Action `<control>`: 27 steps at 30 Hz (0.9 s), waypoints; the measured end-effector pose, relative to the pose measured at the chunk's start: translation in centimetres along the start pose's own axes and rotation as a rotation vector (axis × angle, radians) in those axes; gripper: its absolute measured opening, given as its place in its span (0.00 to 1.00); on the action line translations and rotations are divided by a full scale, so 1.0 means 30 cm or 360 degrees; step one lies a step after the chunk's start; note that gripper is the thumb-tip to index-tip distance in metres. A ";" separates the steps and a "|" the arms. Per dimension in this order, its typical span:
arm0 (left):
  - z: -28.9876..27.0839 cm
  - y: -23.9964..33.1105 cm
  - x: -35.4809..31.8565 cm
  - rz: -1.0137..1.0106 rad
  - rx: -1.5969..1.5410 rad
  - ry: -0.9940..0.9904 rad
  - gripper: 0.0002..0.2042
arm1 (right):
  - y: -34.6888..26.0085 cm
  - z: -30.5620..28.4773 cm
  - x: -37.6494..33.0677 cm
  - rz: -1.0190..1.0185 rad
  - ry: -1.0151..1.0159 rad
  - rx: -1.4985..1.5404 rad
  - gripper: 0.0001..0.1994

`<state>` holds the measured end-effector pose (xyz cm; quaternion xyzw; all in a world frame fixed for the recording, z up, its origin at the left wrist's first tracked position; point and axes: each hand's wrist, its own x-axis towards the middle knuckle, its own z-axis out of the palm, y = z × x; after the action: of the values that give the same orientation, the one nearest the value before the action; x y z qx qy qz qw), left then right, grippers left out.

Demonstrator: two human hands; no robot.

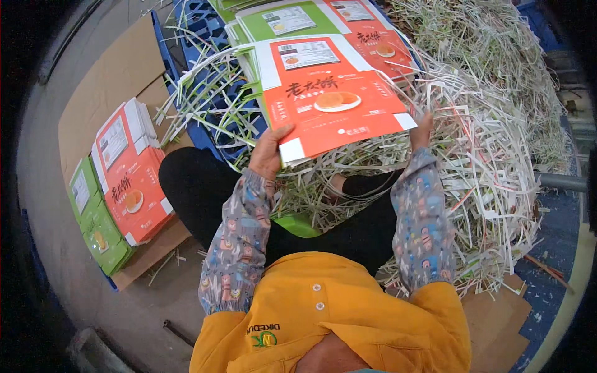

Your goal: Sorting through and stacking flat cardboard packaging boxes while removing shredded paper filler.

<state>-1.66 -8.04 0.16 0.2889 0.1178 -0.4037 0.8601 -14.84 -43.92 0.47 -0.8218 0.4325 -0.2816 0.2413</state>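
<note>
Two stacks lie at the left of the frame on cardboard (pixel 118 68): the green stack (pixel 102 217), then the red stack (pixel 146 174). Next, near the middle, our left hand (pixel 267 155) pinches the lower-left corner of the red card (pixel 333 94), thumb on top, fingers apparently underneath. From that grip the card reaches up and right across upper centre, its near edge spanning hand to hand and rising rightward; tilt leaves us unsure of its long axis. Our right hand (pixel 422 132) is at the lower-right corner, fingers partly hidden, so we cannot tell how tightly it grips. Neither hand is clearly nearer. Shredded paper (pixel 479 186) fills the right.
</note>
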 end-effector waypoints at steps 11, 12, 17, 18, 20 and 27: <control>0.022 -0.124 0.013 0.0020 0.0098 0.0058 0.16 | -0.329 -0.090 -0.670 0.0722 -0.1136 0.1427 0.14; 0.028 -0.137 0.014 0.0013 0.0104 0.0016 0.16 | -0.335 -0.045 -0.691 0.0981 -0.1168 0.2011 0.17; 0.059 -0.167 -0.053 -0.0002 0.0319 0.0067 0.15 | -0.403 0.059 -0.591 0.1378 -0.0912 0.2395 0.18; 0.063 -0.166 -0.063 0.0019 0.0404 -0.0019 0.12 | -0.399 0.064 -0.573 0.1299 -0.0792 0.2223 0.17; 0.044 -0.138 -0.099 -0.0173 0.0620 0.0011 0.11 | -0.365 0.069 -0.554 0.1250 -0.0779 0.2146 0.17; 0.029 -0.093 -0.163 -0.0345 0.1005 -0.0223 0.11 | -0.423 0.027 -0.532 0.1042 -0.0716 0.1974 0.16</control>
<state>-6.98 -6.90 1.88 0.4984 -0.0423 -0.5282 0.6862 -14.45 -23.82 3.95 -0.4012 0.3569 -0.2126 0.8164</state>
